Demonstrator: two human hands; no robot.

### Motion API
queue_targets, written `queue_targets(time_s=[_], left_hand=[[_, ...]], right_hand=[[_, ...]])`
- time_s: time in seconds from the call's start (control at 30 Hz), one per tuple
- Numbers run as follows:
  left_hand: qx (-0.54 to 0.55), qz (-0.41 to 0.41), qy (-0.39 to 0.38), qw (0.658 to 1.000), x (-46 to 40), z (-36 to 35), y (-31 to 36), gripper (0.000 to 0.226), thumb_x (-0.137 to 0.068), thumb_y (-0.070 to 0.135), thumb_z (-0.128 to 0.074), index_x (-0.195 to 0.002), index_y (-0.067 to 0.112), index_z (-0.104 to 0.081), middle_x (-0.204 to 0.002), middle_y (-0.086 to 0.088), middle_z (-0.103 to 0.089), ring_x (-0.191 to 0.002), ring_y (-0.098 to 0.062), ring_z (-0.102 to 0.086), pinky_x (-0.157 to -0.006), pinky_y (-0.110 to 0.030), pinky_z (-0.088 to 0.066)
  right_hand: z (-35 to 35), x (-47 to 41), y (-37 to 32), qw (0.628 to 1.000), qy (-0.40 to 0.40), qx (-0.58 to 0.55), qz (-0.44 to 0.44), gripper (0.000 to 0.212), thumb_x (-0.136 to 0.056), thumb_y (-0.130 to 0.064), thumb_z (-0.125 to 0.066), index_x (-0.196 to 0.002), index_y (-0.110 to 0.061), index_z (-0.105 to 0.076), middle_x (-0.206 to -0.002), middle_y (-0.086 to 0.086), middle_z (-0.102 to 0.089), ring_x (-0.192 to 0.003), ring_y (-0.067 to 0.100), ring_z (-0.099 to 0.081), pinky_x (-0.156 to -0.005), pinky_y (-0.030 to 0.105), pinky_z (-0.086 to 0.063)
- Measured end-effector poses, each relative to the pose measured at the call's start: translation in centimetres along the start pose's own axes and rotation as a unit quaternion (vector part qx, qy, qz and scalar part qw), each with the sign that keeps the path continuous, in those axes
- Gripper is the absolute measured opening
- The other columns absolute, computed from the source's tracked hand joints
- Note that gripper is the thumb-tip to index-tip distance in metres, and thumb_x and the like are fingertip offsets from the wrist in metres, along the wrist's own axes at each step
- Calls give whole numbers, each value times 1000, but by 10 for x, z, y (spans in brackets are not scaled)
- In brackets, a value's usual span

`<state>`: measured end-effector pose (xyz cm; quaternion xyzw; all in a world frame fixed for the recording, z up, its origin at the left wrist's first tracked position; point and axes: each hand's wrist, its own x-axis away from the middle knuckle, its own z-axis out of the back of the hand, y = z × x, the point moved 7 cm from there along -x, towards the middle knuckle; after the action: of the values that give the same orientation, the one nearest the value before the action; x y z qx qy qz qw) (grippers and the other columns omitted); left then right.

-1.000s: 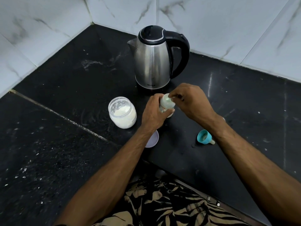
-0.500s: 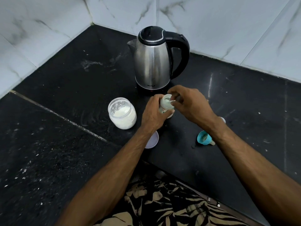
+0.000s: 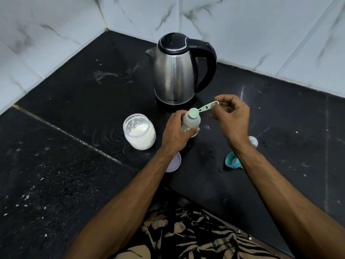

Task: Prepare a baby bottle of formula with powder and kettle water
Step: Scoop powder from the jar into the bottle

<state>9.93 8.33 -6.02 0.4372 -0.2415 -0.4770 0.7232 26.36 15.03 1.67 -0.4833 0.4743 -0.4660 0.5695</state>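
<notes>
Head: jar [image 3: 139, 134] w/ white powder, scoop [image 3: 194, 114] over bottle [image 3: 191, 122].

Domestic kitchen, corner of a worktop. A stainless-steel electric kettle [image 3: 174, 71] with black lid and handle stands on its base on a black polished stone counter [image 3: 74, 101], close to the corner where two walls of white, grey-veined marble-look tiles [image 3: 242, 21] meet behind it. In front of the kettle and to its left stands an open jar of white powder [image 3: 139, 134]; white specks and smears mark the stone left of the kettle. Nearer the viewer than the kettle, a seam [image 3: 61, 130] crosses the counter and the counter's front edge [image 3: 214, 212] shows, both typical of a fitted household worktop.
</notes>
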Motion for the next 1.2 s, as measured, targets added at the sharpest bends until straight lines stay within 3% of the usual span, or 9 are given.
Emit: queue_targets(time_s=[0.1, 0.3, 0.6, 0.73, 0.9, 0.97, 1.1, 1.2], left_hand=[[13, 7, 3, 1000, 1, 0, -2, 59, -70, 35, -86, -118, 24, -54, -117, 6, -59, -108, -13, -57, -93, -41, -50], [20, 37, -8, 999, 9, 1, -15, 80, -66, 43, -88, -132, 22, -49, -125, 5, -55, -112, -12, -55, -97, -39, -50], [57, 51, 2, 997, 48, 31, -27, 66, -76, 28, -84, -133, 21, -52, -122, 3, -58, -110, -7, -56, -87, -14, -43], [75, 46, 13, 996, 61, 39, -28, 60, -77, 21, -85, -129, 16, -55, -119, 0, -61, -108, -9, -58, -92, -21, -49], [84, 49, 11, 995, 69, 43, -34, 53, -78, 19, -83, -123, 14, -57, -112, 1, -62, -104, -7, -58, -89, -17, -47], [78, 55, 5, 995, 70, 45, -35, 50, -78, 25, -83, -120, 14, -57, -110, 1, -62, -103, -8, -59, -87, -17, -47], [56, 62, -7, 996, 72, 47, -36, 60, -71, 52, -69, -116, 14, -58, -110, -1, -65, -103, -12, -61, -87, -20, -49], [38, 57, -3, 998, 73, 48, -38, 60, -72, 56, -66, -114, 13, -58, -109, -1, -66, -101, -12, -62, -86, -23, -50]], right_hand=[[1, 1, 3, 997, 11, -65, -36, 15, -88, 4, -65, -95, -9, -66, -83, 5, -67, -74, 12, -66, -69, 30, -60], [-5, 2, 1, 992, 0, -116, -48, 18, -88, 4, -65, -94, -13, -65, -88, 11, -66, -84, 25, -67, -68, 28, -59], [-62, 9, -5, 986, -92, -129, -50, 16, -87, 4, -66, -92, -11, -66, -87, 11, -68, -80, 23, -67, -63, 26, -57], [-103, 18, -12, 983, -155, -97, -31, 13, -89, 2, -67, -98, -8, -67, -91, 13, -72, -81, 20, -71, -66, 27, -59], [-149, 31, -18, 976, -213, -36, -7, 16, -88, 0, -67, -92, -15, -67, -86, 7, -69, -76, 20, -72, -59, 25, -58], [-161, 35, -18, 974, -225, 6, 9, 16, -86, -2, -68, -89, -18, -67, -83, 4, -69, -79, 22, -71, -61, 29, -60], [-174, 40, -13, 967, -238, 79, 35, 11, -84, -5, -71, -90, -14, -71, -77, -8, -68, -70, 3, -63, -67, 15, -53], [-178, 43, -8, 961, -248, 114, 41, 8, -83, -9, -72, -87, -16, -72, -74, -11, -68, -69, 1, -63, -66, 13, -51]])
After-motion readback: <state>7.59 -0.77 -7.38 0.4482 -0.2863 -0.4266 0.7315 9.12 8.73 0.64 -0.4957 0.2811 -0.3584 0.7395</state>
